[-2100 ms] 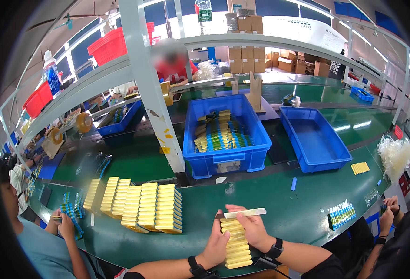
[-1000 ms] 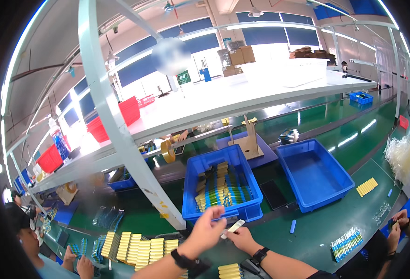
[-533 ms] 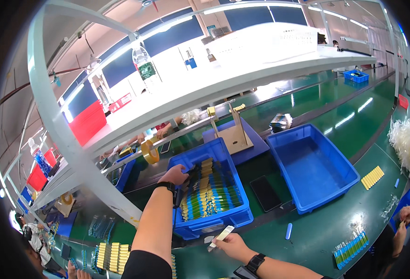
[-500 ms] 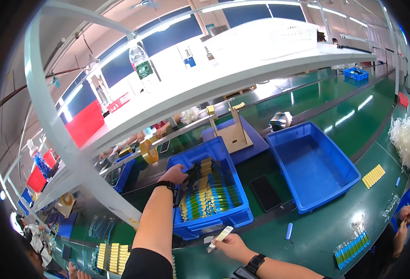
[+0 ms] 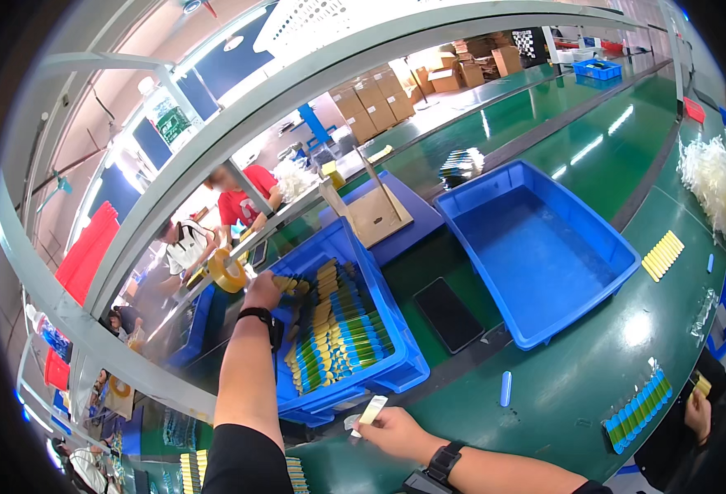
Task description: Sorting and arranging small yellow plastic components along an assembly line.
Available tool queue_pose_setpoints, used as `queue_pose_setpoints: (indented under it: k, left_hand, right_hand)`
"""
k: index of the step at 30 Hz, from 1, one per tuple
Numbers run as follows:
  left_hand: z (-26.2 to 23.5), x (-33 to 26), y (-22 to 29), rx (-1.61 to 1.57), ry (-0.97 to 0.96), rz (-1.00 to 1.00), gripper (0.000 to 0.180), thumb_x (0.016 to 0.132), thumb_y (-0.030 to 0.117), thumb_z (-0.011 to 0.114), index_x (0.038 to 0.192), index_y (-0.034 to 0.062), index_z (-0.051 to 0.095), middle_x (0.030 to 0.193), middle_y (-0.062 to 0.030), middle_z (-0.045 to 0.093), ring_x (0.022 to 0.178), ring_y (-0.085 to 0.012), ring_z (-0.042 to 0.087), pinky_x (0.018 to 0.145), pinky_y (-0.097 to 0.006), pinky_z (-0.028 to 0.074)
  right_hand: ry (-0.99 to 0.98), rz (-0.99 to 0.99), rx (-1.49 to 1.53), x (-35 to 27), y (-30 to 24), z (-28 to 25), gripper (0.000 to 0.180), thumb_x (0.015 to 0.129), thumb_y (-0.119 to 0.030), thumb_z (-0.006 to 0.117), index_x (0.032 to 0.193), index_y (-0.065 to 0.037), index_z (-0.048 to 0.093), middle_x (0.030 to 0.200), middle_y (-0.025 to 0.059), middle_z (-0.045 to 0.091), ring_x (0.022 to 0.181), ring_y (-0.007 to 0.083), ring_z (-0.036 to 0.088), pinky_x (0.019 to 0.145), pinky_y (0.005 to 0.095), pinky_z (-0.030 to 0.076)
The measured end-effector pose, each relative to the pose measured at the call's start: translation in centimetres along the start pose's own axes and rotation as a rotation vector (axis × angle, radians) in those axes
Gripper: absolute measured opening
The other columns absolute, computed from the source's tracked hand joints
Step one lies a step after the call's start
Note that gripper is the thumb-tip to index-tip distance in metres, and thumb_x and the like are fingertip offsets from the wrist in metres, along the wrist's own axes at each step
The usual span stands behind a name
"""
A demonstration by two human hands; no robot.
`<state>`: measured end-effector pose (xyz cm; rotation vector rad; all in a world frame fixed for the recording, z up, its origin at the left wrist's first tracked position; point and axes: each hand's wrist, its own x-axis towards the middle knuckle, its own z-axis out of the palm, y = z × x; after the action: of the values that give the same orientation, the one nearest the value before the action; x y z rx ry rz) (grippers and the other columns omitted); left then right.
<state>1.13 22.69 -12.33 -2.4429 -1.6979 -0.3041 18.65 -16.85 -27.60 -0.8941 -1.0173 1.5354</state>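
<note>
My left hand reaches over the left side of a blue bin, its fingers closed on a few yellow-ended strips. Rows of slim strips with yellow, green and blue parts fill the bin below it. In front of the bin, my right hand pinches a pale flat strip with a bit of clear film by its lower end. Part of my left fingertips is hidden among the strips.
To the right stand a black phone and an empty blue tray. A wooden stand sits behind the bin. A tape roll hangs by the white shelf frame on the left. Fanned strips lie near a co-worker's hand.
My view has tilted down and turned, shifting the scene. The left hand has drawn toward the bin's far left side, and yellow-ended strips now show at its fingers. The right hand still pinches the pale strip.
</note>
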Motion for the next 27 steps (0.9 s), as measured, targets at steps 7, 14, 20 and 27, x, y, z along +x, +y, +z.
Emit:
queue_pose_setpoints:
  k: [7, 14, 20, 27]
  left_hand:
    - [-9.7, 0.6, 1.0, -0.165, 0.471, 0.029, 0.02, 0.095, 0.012, 0.063, 0.114, 0.0045, 0.067, 0.106, -0.024, 0.073, 0.104, -0.0427, 0.069, 0.09, -0.049, 0.053]
    - [-10.6, 0.4, -0.7, -0.559, 0.504, 0.12, 0.035, 0.093, 0.012, 0.067, 0.127, 0.0045, 0.068, 0.108, -0.0172, 0.075, 0.102, -0.0348, 0.072, 0.092, -0.043, 0.055]
    - [-6.1, -4.1, 2.4, 0.188, -0.513, 0.032, 0.083, 0.08, 0.013, 0.073, 0.157, 0.0146, 0.043, 0.141, -0.019, 0.063, 0.132, -0.0339, 0.06, 0.106, -0.04, 0.051]
    - [-6.5, -6.9, 8.5, 0.245, -0.783, -0.098, 0.089, 0.08, 0.009, 0.068, 0.162, 0.0244, 0.035, 0.146, -0.0175, 0.061, 0.129, -0.0348, 0.062, 0.106, -0.042, 0.051]
  right_hand:
    - [0.004, -0.063, 0.021, 0.0, 0.3, -0.1, 0.025, 0.098, -0.026, 0.072, 0.104, -0.003, 0.078, 0.072, -0.0022, 0.065, 0.065, 0.005, 0.053, 0.06, 0.0263, 0.043]
    - [-0.043, -0.058, -0.069, -1.4, -1.4, 1.0, 0.028, 0.098, -0.024, 0.071, 0.116, -0.003, 0.076, 0.093, 0.0042, 0.076, 0.084, 0.008, 0.067, 0.077, 0.027, 0.053]
    - [-0.037, -0.061, -0.021, -0.4, 0.3, 0.3, 0.026, 0.098, -0.026, 0.071, 0.109, -0.002, 0.076, 0.087, 0.0018, 0.073, 0.078, 0.0067, 0.063, 0.071, 0.0268, 0.051]
    - [-0.017, -0.062, 0.016, 0.3, 1.0, 0.2, 0.025, 0.098, -0.027, 0.071, 0.102, -0.003, 0.077, 0.077, -0.0019, 0.067, 0.069, 0.0053, 0.056, 0.063, 0.0263, 0.045]
